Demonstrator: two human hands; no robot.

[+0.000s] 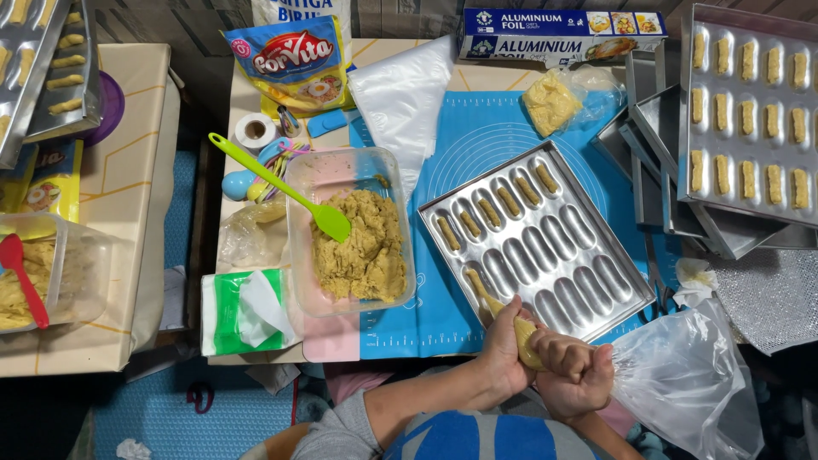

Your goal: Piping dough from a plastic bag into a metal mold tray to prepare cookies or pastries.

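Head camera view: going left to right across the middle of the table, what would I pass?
Red spatula in a clear tub → green-and-white tissue pack → clear plastic container of tan dough → silver moulded baking tray on the blue silicone mat → stacked metal trays with piped dough.

Blue foil box point(562, 34) top centre — blue-yellow pouch point(294, 64) left of it.

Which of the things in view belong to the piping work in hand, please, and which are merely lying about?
In use:
left hand
right hand
piping bag
mould tray
dough tub

Lying about:
green spatula
foil box
tissue pack
tape roll
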